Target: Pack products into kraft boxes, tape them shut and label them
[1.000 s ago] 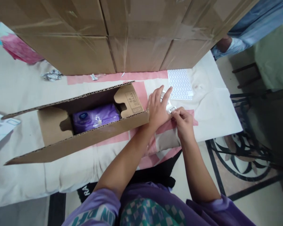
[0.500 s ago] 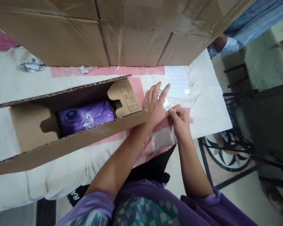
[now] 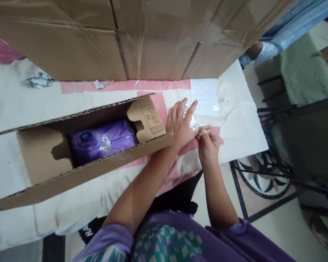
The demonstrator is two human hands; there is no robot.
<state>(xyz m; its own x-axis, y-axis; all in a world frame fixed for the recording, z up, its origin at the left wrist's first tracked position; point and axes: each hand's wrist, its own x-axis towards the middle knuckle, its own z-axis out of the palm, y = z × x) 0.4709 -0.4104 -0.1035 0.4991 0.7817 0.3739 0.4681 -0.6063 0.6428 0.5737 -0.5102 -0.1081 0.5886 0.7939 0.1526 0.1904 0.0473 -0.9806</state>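
My left hand [image 3: 179,122] lies with its fingers spread over a small white item [image 3: 191,123], hiding much of it. At the item's near right corner is a little rectangular label [image 3: 197,126] with a dark outline. My right hand [image 3: 209,142] is closed in a pinch right beside that corner, close to my left thumb; what its fingertips hold is too small to make out. Just beyond the hands lies a sheet of small blue-outlined labels [image 3: 205,95]. An open cardboard box [image 3: 106,160] stands to the left, holding a purple plastic-wrapped pack [image 3: 104,140].
Taped cardboard cartons [image 3: 158,54] are stacked along the far side. Crumpled paper [image 3: 38,80] and small scraps [image 3: 98,84] lie on the cloth-covered table [image 3: 243,123]. A dark chair [image 3: 311,138] stands at the right, and another person's arm [image 3: 254,50] shows beyond the cartons.
My right fingertips have come slightly off the item's corner, so the little label shows more clearly. My left hand stays spread on the item. The whole view has shifted a little.
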